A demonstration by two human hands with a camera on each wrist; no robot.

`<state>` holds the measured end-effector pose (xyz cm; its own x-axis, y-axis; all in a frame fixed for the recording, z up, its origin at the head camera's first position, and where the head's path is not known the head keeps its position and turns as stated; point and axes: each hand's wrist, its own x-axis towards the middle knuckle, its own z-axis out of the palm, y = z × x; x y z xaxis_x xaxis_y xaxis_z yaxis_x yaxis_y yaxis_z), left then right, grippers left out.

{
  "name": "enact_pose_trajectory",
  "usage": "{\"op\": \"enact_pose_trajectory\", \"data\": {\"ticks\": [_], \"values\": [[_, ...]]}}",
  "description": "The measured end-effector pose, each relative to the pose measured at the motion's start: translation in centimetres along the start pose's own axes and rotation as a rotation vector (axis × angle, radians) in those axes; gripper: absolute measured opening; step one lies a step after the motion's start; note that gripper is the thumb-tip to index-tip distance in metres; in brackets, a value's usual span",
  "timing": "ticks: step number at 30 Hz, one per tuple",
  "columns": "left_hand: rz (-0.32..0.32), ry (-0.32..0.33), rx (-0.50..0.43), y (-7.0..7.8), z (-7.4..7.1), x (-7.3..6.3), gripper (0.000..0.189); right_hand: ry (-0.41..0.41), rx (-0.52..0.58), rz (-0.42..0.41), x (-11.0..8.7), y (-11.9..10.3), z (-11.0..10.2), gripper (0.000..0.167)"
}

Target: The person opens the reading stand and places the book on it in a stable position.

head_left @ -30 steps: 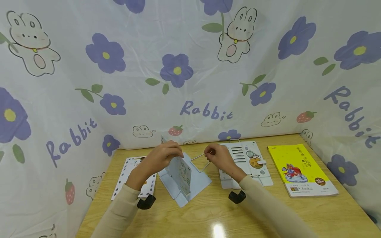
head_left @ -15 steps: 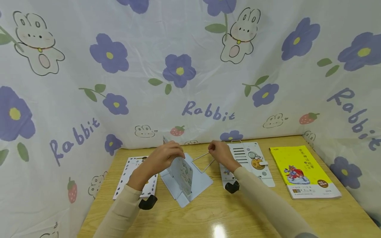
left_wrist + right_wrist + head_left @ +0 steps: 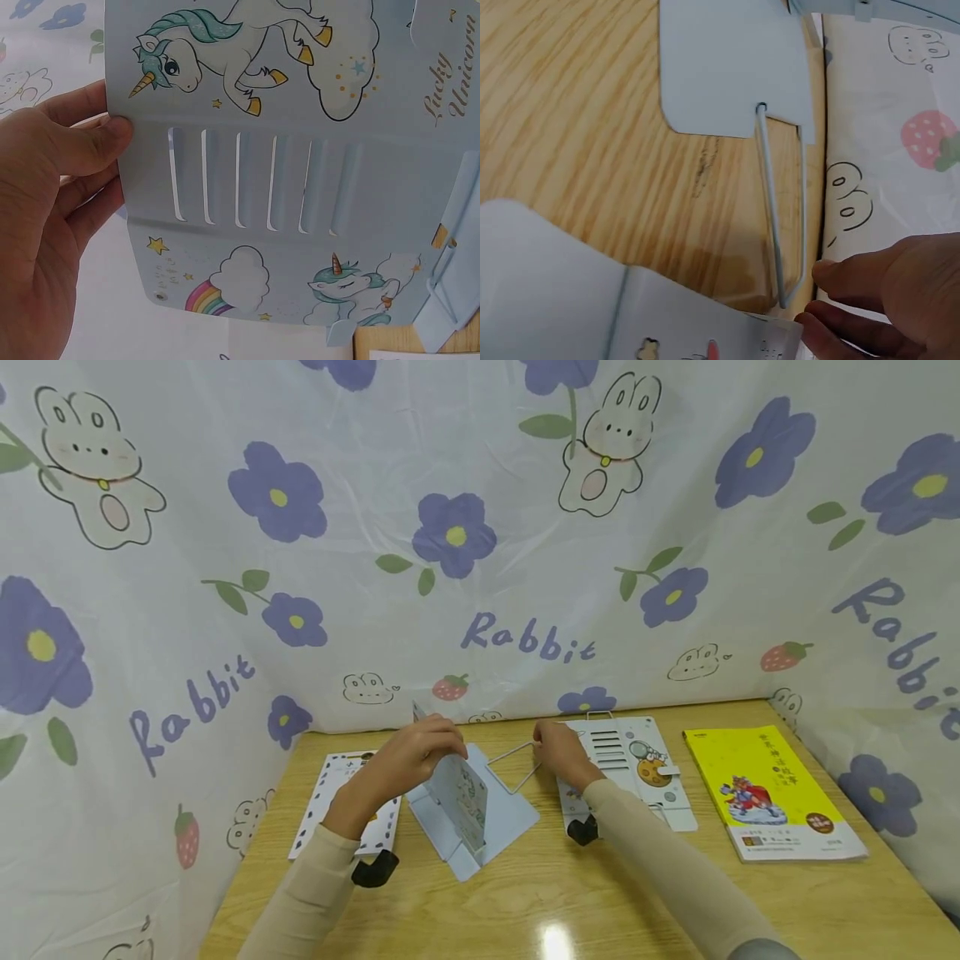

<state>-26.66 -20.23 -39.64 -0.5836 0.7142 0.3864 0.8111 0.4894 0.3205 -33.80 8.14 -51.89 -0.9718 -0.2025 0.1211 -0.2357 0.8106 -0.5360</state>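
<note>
My left hand (image 3: 420, 753) holds the upright panel of a pale blue metal book stand (image 3: 255, 180) by its edge, thumb on the printed face. Unicorns, a rainbow and a row of slots show on that panel in the left wrist view. The stand's base (image 3: 512, 817) rests on the wooden table. From a hole in the base, a U-shaped wire leg (image 3: 769, 195) sticks out. My right hand (image 3: 564, 752) is at the wire's far end; in the right wrist view its thumb and fingers are slightly parted, right beside the bend, which shows uncovered.
A second book stand (image 3: 611, 752), white with an astronaut print, lies flat under and beside the right forearm. Farther right is a yellow book (image 3: 765, 785). A white book (image 3: 318, 802) with a spotted border lies left, partly behind the left arm. A printed curtain (image 3: 480, 568) backs the table.
My right hand has moved slightly right and back from the stand, and the wire leg shows more of its length. The left hand keeps its hold on the panel.
</note>
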Motion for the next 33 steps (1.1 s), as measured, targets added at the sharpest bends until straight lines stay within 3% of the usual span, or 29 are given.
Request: {"op": "enact_pose_trajectory", "data": {"ticks": [5, 16, 33], "values": [[0.000, 0.003, 0.002, 0.0, 0.0, 0.0, 0.023, 0.014, -0.085, -0.041, 0.0, 0.2, 0.6, 0.016], [-0.004, 0.003, -0.002, 0.1, 0.0, 0.0, 0.023, -0.007, -0.119, -0.077, 0.0, -0.2, 1.1, 0.013], [0.013, 0.018, -0.003, -0.2, 0.2, 0.0, 0.024, 0.006, -0.117, -0.043, 0.3, 0.1, 1.6, 0.020]]}}
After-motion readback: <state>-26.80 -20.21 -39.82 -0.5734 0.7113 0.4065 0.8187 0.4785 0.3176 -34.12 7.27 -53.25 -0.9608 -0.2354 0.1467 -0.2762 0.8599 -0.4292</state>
